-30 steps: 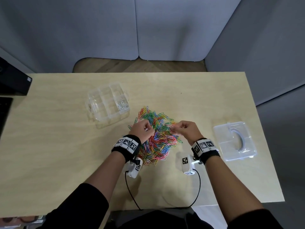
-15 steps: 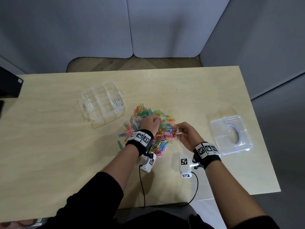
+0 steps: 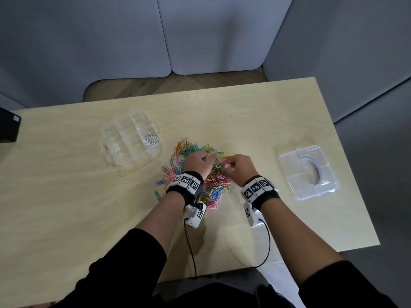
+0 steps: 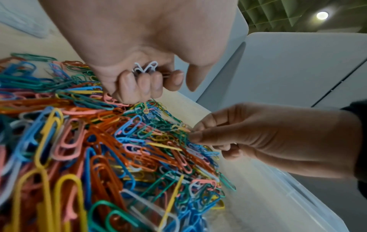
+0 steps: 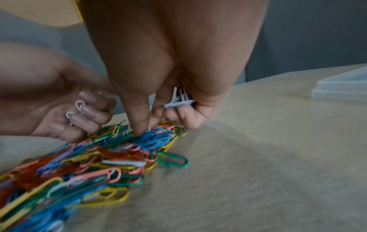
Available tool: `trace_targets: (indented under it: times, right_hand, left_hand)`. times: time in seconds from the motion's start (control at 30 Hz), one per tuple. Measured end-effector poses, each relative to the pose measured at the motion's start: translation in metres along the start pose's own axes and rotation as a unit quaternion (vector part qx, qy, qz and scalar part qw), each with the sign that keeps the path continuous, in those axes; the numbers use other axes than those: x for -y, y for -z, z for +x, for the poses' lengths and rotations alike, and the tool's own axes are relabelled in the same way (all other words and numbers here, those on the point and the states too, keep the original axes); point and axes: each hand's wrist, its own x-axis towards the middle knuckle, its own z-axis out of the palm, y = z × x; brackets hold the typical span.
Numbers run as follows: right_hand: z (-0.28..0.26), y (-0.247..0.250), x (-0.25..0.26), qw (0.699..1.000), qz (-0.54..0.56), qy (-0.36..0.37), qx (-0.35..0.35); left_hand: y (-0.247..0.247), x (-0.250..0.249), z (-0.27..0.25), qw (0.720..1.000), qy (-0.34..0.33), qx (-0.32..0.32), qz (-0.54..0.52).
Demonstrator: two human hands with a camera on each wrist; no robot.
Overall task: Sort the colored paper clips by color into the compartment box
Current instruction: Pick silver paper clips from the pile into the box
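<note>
A heap of coloured paper clips (image 3: 206, 174) lies mid-table, with both hands over its far side. My left hand (image 3: 200, 162) has its fingers curled round a few white clips (image 4: 145, 67) kept in the palm. My right hand (image 3: 239, 165) holds several white clips (image 5: 179, 100) under its curled outer fingers, while its thumb and forefinger reach down into the pile (image 5: 143, 133). The clear compartment box (image 3: 131, 143) stands to the far left of the heap, with white clips (image 3: 151, 138) in one right-hand compartment.
The box's clear lid (image 3: 309, 174) lies flat at the right of the table. A black object (image 3: 7, 127) sits at the far left edge. Cables run from both wrist cameras toward the near edge.
My left hand has moved up over the far part of the heap. My right hand, lifted off to the right half a second ago, has come back down onto the pile beside the left.
</note>
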Motion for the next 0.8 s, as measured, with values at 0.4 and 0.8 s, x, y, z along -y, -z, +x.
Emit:
trace_targets:
  times: [0.4, 0.8]
  right_hand:
    - [-0.019, 0.001, -0.031, 0.944, 0.314, -0.099, 0.011]
    - [-0.004, 0.013, -0.022, 0.982, 0.153, -0.102, -0.04]
  left_hand:
    - [-0.006, 0.023, 0.013, 0.989, -0.106, 0.014, 0.101]
    - [-0.006, 0.023, 0.006, 0.991, -0.128, -0.001, 0.04]
